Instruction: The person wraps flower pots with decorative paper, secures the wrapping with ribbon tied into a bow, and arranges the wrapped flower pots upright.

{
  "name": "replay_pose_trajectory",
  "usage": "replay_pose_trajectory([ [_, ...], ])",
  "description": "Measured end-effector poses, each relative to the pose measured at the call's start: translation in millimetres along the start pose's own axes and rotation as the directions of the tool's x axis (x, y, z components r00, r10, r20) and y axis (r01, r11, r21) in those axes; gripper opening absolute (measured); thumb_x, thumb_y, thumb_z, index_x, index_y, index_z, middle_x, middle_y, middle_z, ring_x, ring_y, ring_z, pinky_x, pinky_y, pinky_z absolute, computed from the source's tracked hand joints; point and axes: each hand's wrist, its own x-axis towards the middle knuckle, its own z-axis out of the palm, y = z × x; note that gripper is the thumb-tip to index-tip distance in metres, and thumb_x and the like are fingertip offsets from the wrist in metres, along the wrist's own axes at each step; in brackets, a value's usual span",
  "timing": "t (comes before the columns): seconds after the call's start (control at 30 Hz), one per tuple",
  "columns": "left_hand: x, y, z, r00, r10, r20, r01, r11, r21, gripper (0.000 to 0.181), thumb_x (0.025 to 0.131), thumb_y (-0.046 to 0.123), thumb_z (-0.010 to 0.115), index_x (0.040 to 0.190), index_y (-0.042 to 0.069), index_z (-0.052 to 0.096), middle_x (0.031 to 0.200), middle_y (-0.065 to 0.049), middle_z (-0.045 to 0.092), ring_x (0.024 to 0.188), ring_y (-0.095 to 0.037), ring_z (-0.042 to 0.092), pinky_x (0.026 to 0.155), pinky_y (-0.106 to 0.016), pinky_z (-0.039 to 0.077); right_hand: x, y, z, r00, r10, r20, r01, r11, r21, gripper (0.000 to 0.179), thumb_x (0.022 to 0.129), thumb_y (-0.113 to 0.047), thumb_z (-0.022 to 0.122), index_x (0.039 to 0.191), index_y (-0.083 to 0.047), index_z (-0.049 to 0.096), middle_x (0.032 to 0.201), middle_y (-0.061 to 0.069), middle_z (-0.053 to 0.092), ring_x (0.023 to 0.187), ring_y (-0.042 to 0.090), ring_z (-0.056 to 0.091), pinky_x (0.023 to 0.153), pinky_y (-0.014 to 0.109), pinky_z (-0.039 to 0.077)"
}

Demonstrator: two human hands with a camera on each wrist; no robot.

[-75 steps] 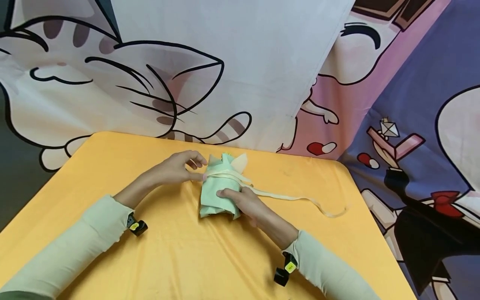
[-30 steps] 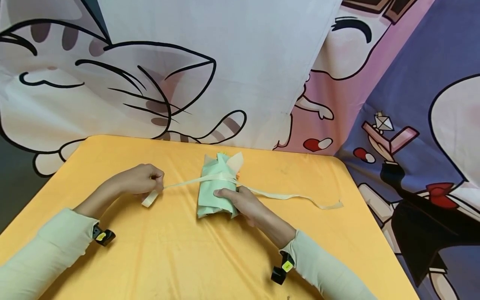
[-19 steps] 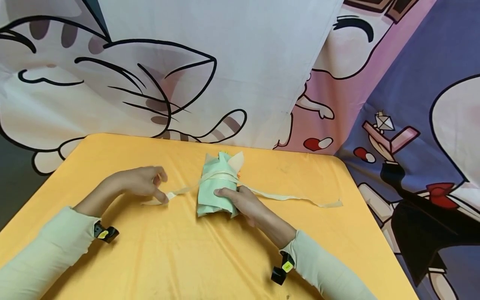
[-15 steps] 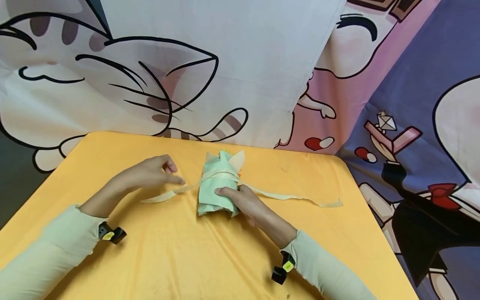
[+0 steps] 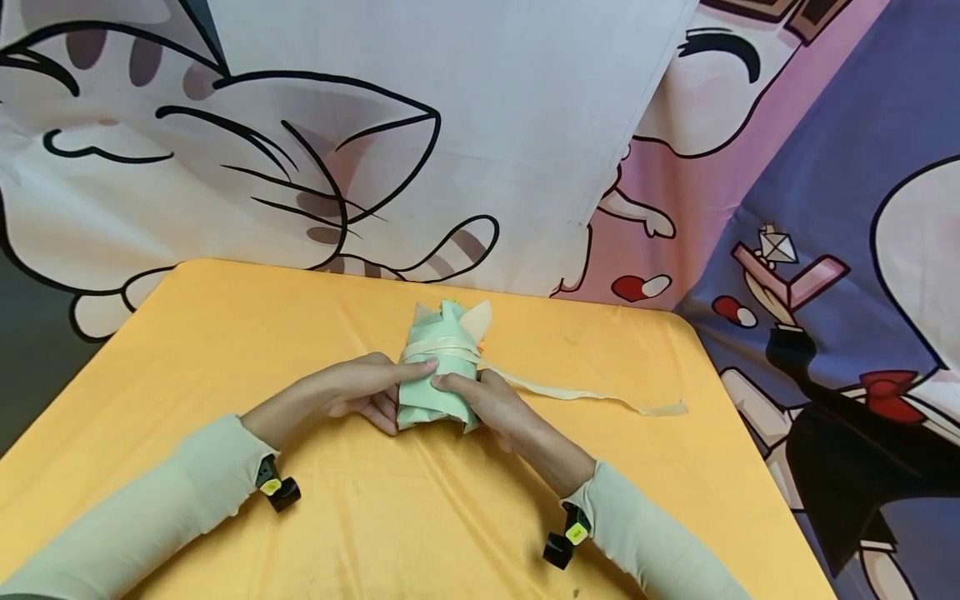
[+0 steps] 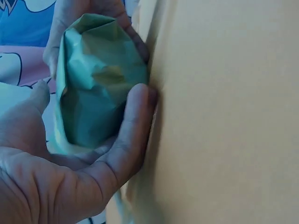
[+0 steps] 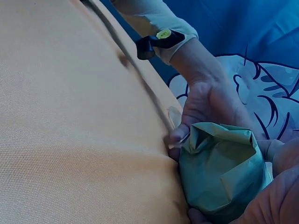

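while the green paper parcel (image 5: 435,402) lies on the yellow table (image 5: 337,517), i grasp it from both sides: left hand (image 5: 362,387) gripping its left flank, right hand (image 5: 497,405) its right, both thumbs on top. pale ribbon (image 5: 558,392) wraps the parcel's upper half, one tail running off right of it. printed cloth (image 5: 525,125) behind the parcel.

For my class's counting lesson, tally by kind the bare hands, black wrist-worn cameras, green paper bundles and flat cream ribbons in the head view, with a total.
Bare hands: 2
Black wrist-worn cameras: 2
Green paper bundle: 1
Flat cream ribbon: 1
Total: 6
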Motion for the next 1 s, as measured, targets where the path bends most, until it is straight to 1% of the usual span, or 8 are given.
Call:
replay_pose_trajectory([
  [0.2, 3.1, -6.3, 1.5, 1.000, 0.021, 0.004, -0.020, 0.996, -0.082, 0.060, 0.111, 0.056, 0.067, 0.119, -0.003, 0.078, 0.088, -0.012, 0.084, 0.080, -0.020, 0.082, 0.079, -0.038, 0.072, -2.2, -1.3, 0.2, 1.000, -0.030, -0.009, 0.029, 0.996, -0.090, 0.057, 0.105, -0.057, 0.074, 0.141, -0.013, 0.070, 0.130, 0.006, 0.076, 0.109, 0.018, 0.073, 0.096, 0.033, 0.060],
  [0.3, 3.1, -6.7, 2.0, 1.000, 0.024, 0.003, -0.024, 0.996, -0.082, 0.061, 0.110, 0.058, 0.068, 0.119, -0.002, 0.078, 0.086, -0.010, 0.083, 0.079, -0.019, 0.082, 0.077, -0.037, 0.071, -7.5, -4.2, -6.1, 0.998, -0.029, -0.048, 0.014, 0.958, -0.286, 0.061, 0.103, -0.074, 0.068, 0.125, -0.017, 0.074, 0.110, 0.002, 0.075, 0.095, 0.016, 0.069, 0.084, 0.031, 0.056],
  [0.47, 5.1, -7.6, 1.9, 1.000, 0.019, -0.008, -0.020, 0.997, -0.069, 0.059, 0.109, 0.059, 0.069, 0.116, 0.001, 0.079, 0.083, -0.008, 0.082, 0.076, -0.017, 0.080, 0.075, -0.034, 0.070, -20.3, -16.8, -22.2, 0.983, -0.122, -0.138, 0.005, 0.765, -0.644, 0.075, 0.104, -0.081, 0.059, 0.080, -0.012, 0.072, 0.064, 0.001, 0.060, 0.057, 0.014, 0.049, 0.056, 0.031, 0.041],
  [0.53, 4.7, -7.1, 1.6, 1.000, 0.017, -0.012, -0.018, 0.998, -0.065, 0.059, 0.109, 0.058, 0.069, 0.116, 0.001, 0.079, 0.084, -0.008, 0.082, 0.076, -0.017, 0.080, 0.075, -0.034, 0.070, -22.0, -22.1, -27.1, 0.957, -0.240, -0.162, 0.054, 0.699, -0.713, 0.063, 0.110, -0.066, 0.063, 0.085, -0.010, 0.077, 0.063, 0.003, 0.065, 0.054, 0.014, 0.051, 0.054, 0.032, 0.043],
  [0.63, 3.0, -5.5, 1.0, 1.000, 0.021, -0.019, -0.022, 0.998, -0.055, 0.060, 0.108, 0.058, 0.069, 0.116, 0.000, 0.078, 0.085, -0.009, 0.082, 0.076, -0.017, 0.080, 0.076, -0.034, 0.070, -18.5, -26.0, -31.8, 0.889, -0.425, -0.171, 0.131, 0.593, -0.794, 0.029, 0.111, -0.039, 0.074, 0.108, -0.011, 0.081, 0.074, 0.002, 0.072, 0.062, 0.013, 0.061, 0.059, 0.032, 0.050],
  [0.77, 0.5, -4.8, 1.5, 0.999, 0.021, -0.030, -0.023, 0.999, -0.046, 0.060, 0.108, 0.058, 0.069, 0.115, 0.000, 0.079, 0.086, -0.010, 0.082, 0.077, -0.018, 0.080, 0.076, -0.034, 0.070, -9.4, -22.0, -34.8, 0.841, -0.534, -0.089, 0.197, 0.454, -0.869, 0.016, 0.107, -0.022, 0.079, 0.118, -0.012, 0.083, 0.085, 0.002, 0.078, 0.070, 0.013, 0.068, 0.062, 0.031, 0.055],
  [0.87, -0.5, -5.3, 3.2, 0.999, 0.017, -0.039, -0.019, 0.999, -0.047, 0.059, 0.107, 0.058, 0.070, 0.113, 0.001, 0.080, 0.086, -0.010, 0.082, 0.077, -0.018, 0.080, 0.076, -0.034, 0.069, -7.2, -18.3, -36.3, 0.817, -0.577, -0.025, 0.240, 0.379, -0.894, 0.009, 0.107, -0.015, 0.077, 0.112, -0.013, 0.083, 0.087, 0.001, 0.077, 0.070, 0.011, 0.067, 0.061, 0.030, 0.055],
  [1.0, -1.0, -5.0, 5.7, 0.998, 0.010, -0.062, -0.012, 0.999, -0.046, 0.059, 0.105, 0.061, 0.073, 0.111, 0.002, 0.080, 0.085, -0.009, 0.081, 0.075, -0.018, 0.079, 0.075, -0.034, 0.070, -10.8, -22.4, -38.4, 0.772, -0.636, -0.002, 0.284, 0.347, -0.894, 0.009, 0.104, -0.010, 0.071, 0.106, -0.012, 0.080, 0.084, -0.002, 0.077, 0.065, 0.008, 0.061, 0.059, 0.030, 0.052],
])
